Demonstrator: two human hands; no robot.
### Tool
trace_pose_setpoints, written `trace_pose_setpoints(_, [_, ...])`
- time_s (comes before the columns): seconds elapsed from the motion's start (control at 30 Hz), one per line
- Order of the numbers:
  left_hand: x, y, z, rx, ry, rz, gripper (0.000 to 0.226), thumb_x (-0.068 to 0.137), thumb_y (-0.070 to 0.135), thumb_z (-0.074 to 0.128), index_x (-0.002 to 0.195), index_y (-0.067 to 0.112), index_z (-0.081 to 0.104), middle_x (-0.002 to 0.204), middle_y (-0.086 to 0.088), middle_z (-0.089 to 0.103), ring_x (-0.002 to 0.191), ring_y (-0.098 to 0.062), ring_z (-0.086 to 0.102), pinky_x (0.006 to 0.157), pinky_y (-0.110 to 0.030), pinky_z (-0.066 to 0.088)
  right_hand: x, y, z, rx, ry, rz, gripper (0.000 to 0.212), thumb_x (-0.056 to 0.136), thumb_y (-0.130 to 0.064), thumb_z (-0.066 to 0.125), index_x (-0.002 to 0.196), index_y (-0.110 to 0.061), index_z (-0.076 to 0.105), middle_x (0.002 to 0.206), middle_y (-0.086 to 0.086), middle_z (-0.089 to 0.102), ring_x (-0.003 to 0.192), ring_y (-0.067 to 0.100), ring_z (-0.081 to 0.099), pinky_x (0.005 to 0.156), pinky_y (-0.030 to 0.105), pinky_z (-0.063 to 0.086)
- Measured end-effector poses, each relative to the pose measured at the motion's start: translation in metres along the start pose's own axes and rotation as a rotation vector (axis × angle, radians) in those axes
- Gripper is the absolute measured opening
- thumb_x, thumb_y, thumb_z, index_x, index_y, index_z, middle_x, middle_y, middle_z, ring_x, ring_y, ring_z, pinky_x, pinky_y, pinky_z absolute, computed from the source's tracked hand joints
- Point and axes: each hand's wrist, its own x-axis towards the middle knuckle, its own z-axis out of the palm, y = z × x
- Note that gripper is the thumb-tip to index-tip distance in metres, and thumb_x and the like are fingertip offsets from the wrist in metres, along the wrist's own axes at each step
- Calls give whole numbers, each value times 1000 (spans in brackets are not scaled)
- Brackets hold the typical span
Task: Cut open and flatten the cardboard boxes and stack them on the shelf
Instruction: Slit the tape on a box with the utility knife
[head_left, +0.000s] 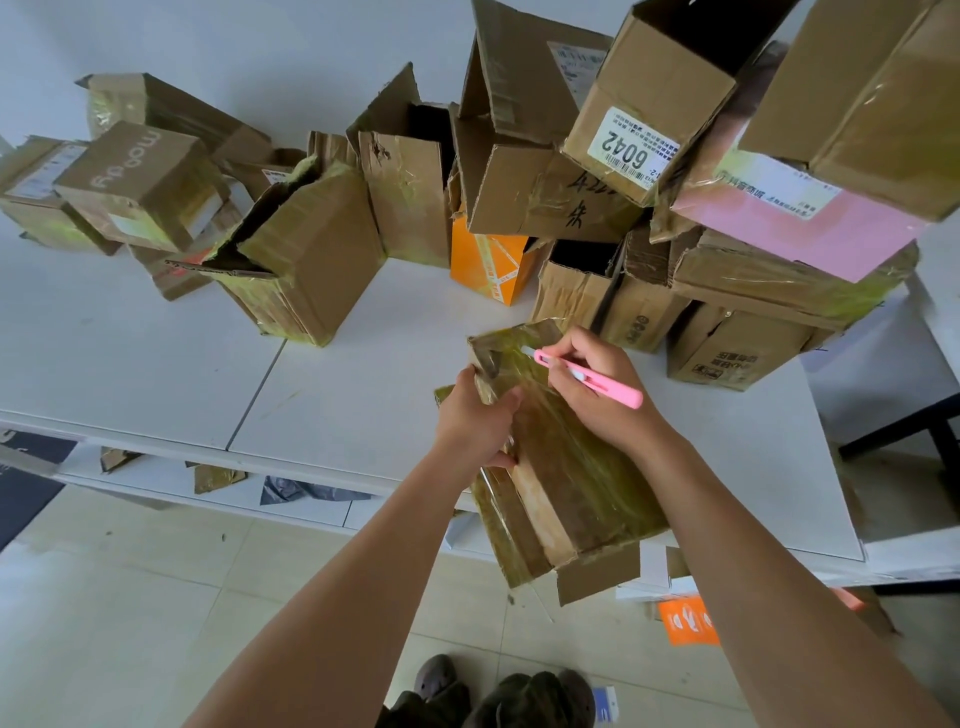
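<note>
Right now your left hand (475, 421) grips the left edge of the tape-wrapped box (561, 457), which lies half on the white table (156, 353) and overhangs its near edge at about six o'clock from the pile, while your right hand (597, 384) holds the pink utility knife (587, 376) like a pen, its tip on the tape near the box's far end at twelve o'clock. The step in hand looks to be slitting the tape along the seam, so keep the blade shallow, draw it toward six o'clock along the seam line, and move your left thumb and fingers clear of that path before you pull. Press the box flat to the table so the overhanging end does not tip. The glossy tape will likely grab the blade, so go steadily. As for writing, the box at one o'clock (649, 109) carries a white label reading "6042" upside down; the small box at ten o'clock (140, 182) shows "moody" printed on top; the pink box (810, 223) and the orange box (493, 265) bear print too small to read.
</note>
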Motion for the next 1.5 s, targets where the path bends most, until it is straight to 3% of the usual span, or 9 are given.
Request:
trace_pose_setpoints(0.27, [-1,0,1,16,9,5,61,95,33,62,148,27,33,90,16,41,78,-18,63,39,-23,50,-10,-3,-3,-50,-15,-20,7,94,-13,59,90,-15,54,101,0,69,88,4,64,64,13,50])
trace_pose_setpoints(0.4, [-2,0,0,11,7,4,59,95,33,62,147,27,34,90,14,43,80,-21,66,39,-23,51,-17,-3,-2,-53,-41,-2,18,92,-12,59,83,-26,53,97,2,69,88,11,65,69,27,54])
trace_pose_setpoints(0.7, [-1,0,-3,-60,-15,-7,74,91,37,68,152,29,28,127,3,40,82,-17,60,41,-24,52,-21,1,-2,176,125,48,8,95,-5,58,88,-4,61,74,-2,65,71,6,63,64,18,50])
trace_pose_setpoints(0.9, [1,-2,0,-29,0,-11,69,92,35,66,151,26,30,90,17,40,78,-21,66,39,-25,51,-20,1,1,-28,57,-18,6,93,-13,64,88,-12,60,90,-5,69,84,7,65,64,22,52])
trace_pose_setpoints(1.03, [1,-1,-1,-21,3,-8,69,91,35,67,150,25,32,94,14,45,77,-19,66,41,-26,53,-19,0,-3,-35,13,33,14,94,-17,63,83,-18,56,91,-15,68,79,-1,64,54,9,44])
trace_pose_setpoints(1.17, [-1,1,-2,-26,15,-15,73,90,35,68,152,25,30,121,2,47,85,-23,67,40,-27,53,-21,-3,-3,-28,13,65,15,96,-17,60,82,-16,55,84,-17,67,72,-4,61,52,8,40])
trace_pose_setpoints(1.33, [-2,2,-1,-6,14,-19,73,91,36,67,152,25,28,122,5,39,88,-31,68,38,-24,50,-30,-4,-10,-27,-4,77,17,97,-17,59,81,-16,54,76,-27,63,64,1,57,49,12,38])
trace_pose_setpoints(1.43, [0,2,-1,5,18,-22,73,91,36,67,152,25,29,119,5,36,88,-33,69,38,-22,49,-36,-5,-13,-25,-18,86,17,96,-17,58,81,-17,53,81,-16,66,68,14,60,50,28,43])
trace_pose_setpoints(1.5, [1,0,-1,7,19,-21,72,92,36,67,152,25,29,114,6,38,88,-32,68,38,-22,49,-40,-5,-15,-31,-34,85,16,96,-17,58,81,-18,53,84,-10,67,74,17,62,52,27,45])
